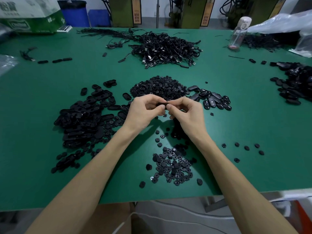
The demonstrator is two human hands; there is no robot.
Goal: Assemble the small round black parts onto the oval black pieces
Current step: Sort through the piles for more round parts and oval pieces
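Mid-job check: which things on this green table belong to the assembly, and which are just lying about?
Job: black piece pinched by left hand and right hand; far pile of round parts; near scatter of round parts; heap of oval pieces, left.
Lying about: cable heap; water bottle; carton; plastic bag.

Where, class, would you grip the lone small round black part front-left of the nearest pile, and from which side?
Probably pinch the small round black part across its rim from above: it lies low on the green table, clear of neighbours.
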